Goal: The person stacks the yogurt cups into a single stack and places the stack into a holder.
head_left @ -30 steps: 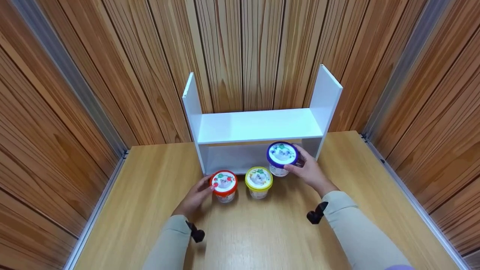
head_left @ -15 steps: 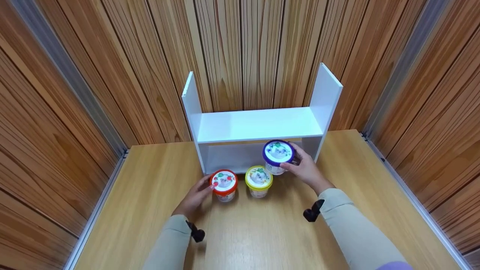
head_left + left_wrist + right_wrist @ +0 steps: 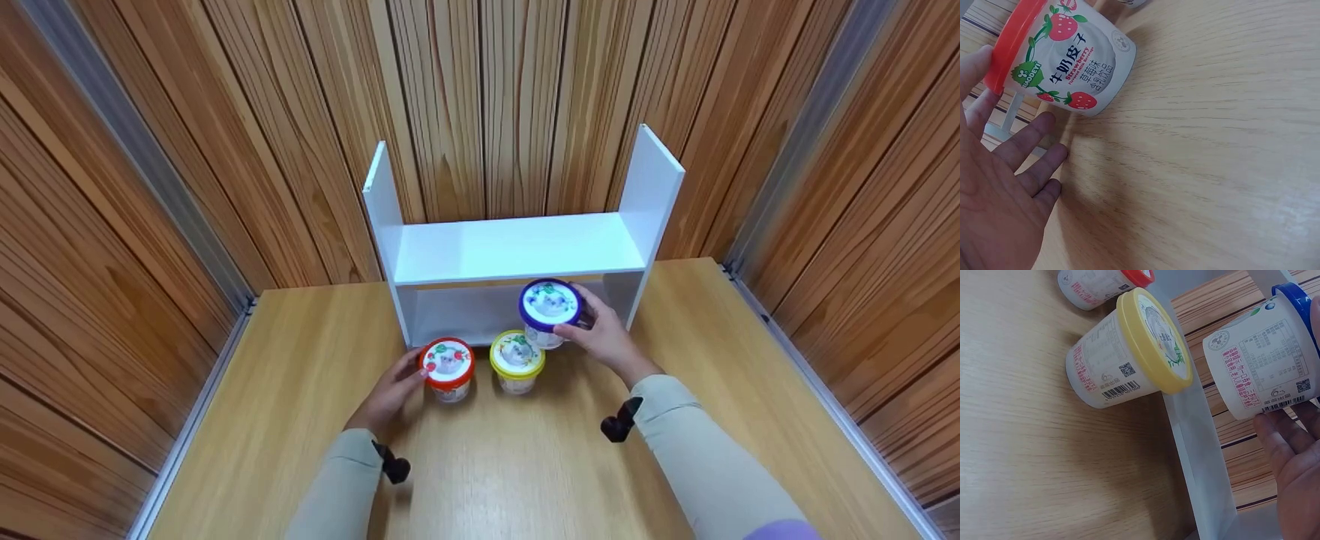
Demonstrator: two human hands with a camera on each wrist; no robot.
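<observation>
Three yoghurt cups are on or over the wooden table [image 3: 525, 472] in front of a white shelf [image 3: 517, 247]. My right hand [image 3: 594, 330] grips the blue-lidded cup [image 3: 550, 304] by its side and holds it off the table, just before the shelf's lower opening. In the right wrist view my fingers [image 3: 1289, 439] wrap under the blue-lidded cup [image 3: 1261, 365]. The yellow-lidded cup [image 3: 517, 355] stands in the middle. My left hand [image 3: 409, 375] rests against the red-lidded strawberry cup [image 3: 447, 361] with straight fingers [image 3: 1030, 140], the thumb by the lid of the red-lidded cup [image 3: 1067, 62].
Wood-panelled walls close in the table on three sides, with metal rails along the left and right edges. The shelf stands against the back wall; its upper board and lower bay hold nothing. Its white side panel [image 3: 1196, 433] is close behind the yellow-lidded cup [image 3: 1129, 354].
My right hand has carried the blue-lidded cup a little to the left, nearer the shelf front. The left hand and the red and yellow cups have not moved.
</observation>
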